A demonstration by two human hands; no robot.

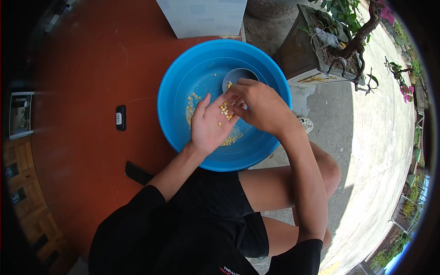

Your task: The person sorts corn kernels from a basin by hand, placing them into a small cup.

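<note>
A big blue plastic basin (183,68) stands on the red floor in front of my knees. Pale yellow kernels (190,103) lie scattered on its bottom, beside a small grey bowl (238,75). My left hand (208,126) is held palm up over the basin, with a small heap of kernels (224,110) lying on it. Over that palm my right hand (259,103) reaches across, its fingertips pinched among the kernels.
A small black device (121,117) and a dark phone (137,173) lie on the red floor to the left. A white box (201,17) stands behind the basin. A potted bonsai in a stone planter (316,50) sits at the right, by the concrete walkway.
</note>
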